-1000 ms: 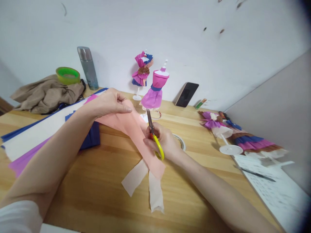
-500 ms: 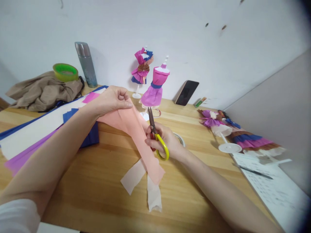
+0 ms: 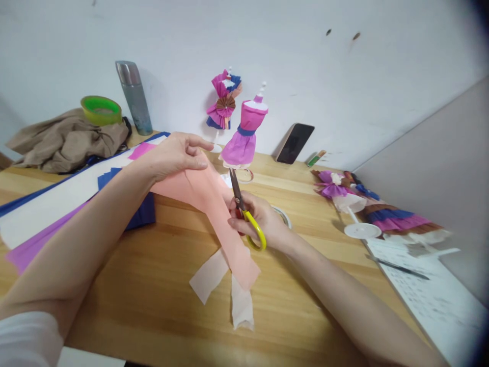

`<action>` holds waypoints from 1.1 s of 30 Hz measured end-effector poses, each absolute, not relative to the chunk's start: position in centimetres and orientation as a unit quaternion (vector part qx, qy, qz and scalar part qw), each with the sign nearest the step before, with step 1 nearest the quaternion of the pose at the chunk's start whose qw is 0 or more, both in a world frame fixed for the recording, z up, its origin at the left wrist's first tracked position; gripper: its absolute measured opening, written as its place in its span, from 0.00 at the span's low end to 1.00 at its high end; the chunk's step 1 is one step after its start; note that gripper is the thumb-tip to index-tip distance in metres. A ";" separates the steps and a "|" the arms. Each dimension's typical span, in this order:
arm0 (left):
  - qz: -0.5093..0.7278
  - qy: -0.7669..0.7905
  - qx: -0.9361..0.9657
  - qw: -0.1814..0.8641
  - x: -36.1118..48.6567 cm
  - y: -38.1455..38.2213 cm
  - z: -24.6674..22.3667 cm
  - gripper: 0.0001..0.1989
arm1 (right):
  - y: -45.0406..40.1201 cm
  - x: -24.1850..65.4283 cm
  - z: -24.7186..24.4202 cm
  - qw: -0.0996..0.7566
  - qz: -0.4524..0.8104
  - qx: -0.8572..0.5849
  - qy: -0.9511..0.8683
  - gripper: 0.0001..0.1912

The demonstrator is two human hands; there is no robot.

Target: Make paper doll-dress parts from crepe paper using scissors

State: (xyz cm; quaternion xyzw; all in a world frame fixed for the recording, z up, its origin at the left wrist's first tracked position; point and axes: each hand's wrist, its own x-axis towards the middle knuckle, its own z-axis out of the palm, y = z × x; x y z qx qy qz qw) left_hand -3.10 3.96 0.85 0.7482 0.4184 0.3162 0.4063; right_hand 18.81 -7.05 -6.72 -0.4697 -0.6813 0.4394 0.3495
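My left hand (image 3: 179,155) pinches the upper end of a peach crepe paper strip (image 3: 225,229), its index finger stretched out. The strip slopes down to the right over two pale paper pieces (image 3: 242,306) on the wooden table (image 3: 153,316). My right hand (image 3: 257,219) holds yellow-handled scissors (image 3: 253,227), blades pointing up and nearly closed, beside the strip. Behind the scissors stands a small dress form (image 3: 246,132) in a pink and purple dress with a blue waistband.
Blue, white and purple paper (image 3: 46,209) lies at the left, near brown cloth (image 3: 64,140), a green tape roll (image 3: 101,110) and a bottle (image 3: 134,99). A phone (image 3: 295,143) leans on the wall. More paper dresses (image 3: 401,219), a pen (image 3: 403,268) and written paper (image 3: 431,300) are right.
My left index finger has lifted and stretched out to the right, away from the thumb. The scissors have tilted slightly left at the tips. The view has shifted a little.
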 end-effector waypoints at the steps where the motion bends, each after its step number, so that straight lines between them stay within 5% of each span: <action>1: 0.309 0.421 0.749 0.407 -3.1 4.0 0.8 0.12 | -7.0 18.9 -6.7 0.346 0.429 -0.473 -0.687 0.11; 16: 0.301 0.419 0.742 0.428 -2.9 4.8 -0.2 0.05 | -6.8 18.8 -6.7 0.358 0.522 -0.438 -0.639 0.13; 29: 0.164 0.430 0.828 0.321 -3.9 6.2 -1.0 0.13 | -6.9 18.7 -6.9 0.395 0.617 -0.434 -0.524 0.16; 33: 0.270 0.496 0.803 0.191 -3.0 5.3 -0.9 0.14 | -7.0 18.1 -7.2 0.419 0.625 -0.453 -0.478 0.17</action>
